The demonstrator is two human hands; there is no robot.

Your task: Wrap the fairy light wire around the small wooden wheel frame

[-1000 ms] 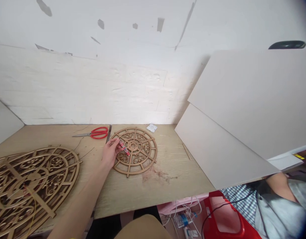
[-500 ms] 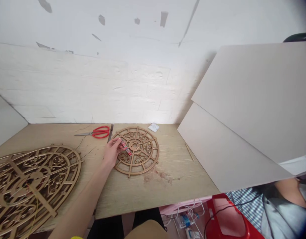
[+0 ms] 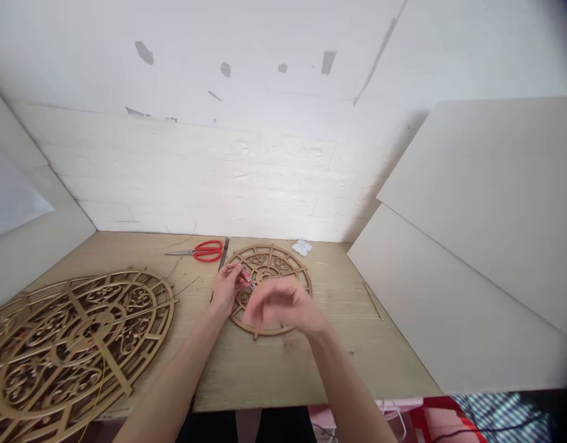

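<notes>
My left hand [image 3: 227, 289] holds a small red printed tube [image 3: 247, 277] between thumb and fingers, over the left part of a round gold openwork panel [image 3: 304, 271]. Close beside the tube, my right hand [image 3: 283, 304] hovers above the same panel. Motion blurs its curled fingers, so whether they grip anything cannot be made out. Both hands hide much of the panel's middle and lower part.
Larger gold openwork panels [image 3: 149, 295] lie stacked at the left, with thin wires across them. Red-handled scissors [image 3: 207, 251] and a small white packet [image 3: 302, 247] lie near the wall. White boards [image 3: 449, 258] lean at the right. A thin stick [image 3: 374, 301] rests beside them.
My right hand has come into view and moved in beside the tube. My left hand still holds the tube over the panel. The camera view has shifted left and slightly up.
</notes>
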